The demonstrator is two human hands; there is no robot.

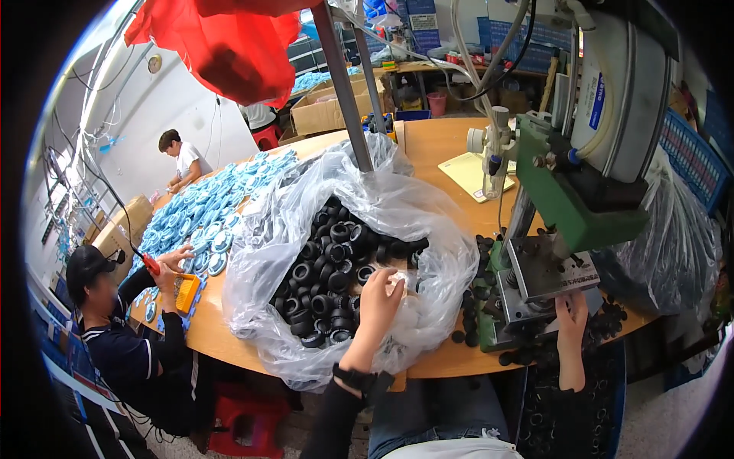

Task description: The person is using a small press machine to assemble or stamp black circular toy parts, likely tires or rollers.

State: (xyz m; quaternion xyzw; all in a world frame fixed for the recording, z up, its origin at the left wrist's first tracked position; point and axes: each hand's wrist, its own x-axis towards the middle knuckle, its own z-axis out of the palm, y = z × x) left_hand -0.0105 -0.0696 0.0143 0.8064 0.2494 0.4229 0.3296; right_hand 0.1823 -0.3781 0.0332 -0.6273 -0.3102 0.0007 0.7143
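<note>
Working: left fingers (380,281) curled over one clear bag (256,294), right fingers (564,305) at one press (573,205); both grips unclear.

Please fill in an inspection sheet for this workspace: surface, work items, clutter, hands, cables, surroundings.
Surface: wooden tabletop.
Work items: black grooved rings heaped in an open clear plastic bag; green bench press to its right.
Clutter: loose black pieces around the press; pale-blue parts heaped at left.
Hands: left hand over the bag's opening, right hand at the press's steel plate; grips unclear.
Cables: pale hoses and a black cable near the press.
Surroundings: co-worker with red-handled tool; red stool.
</note>
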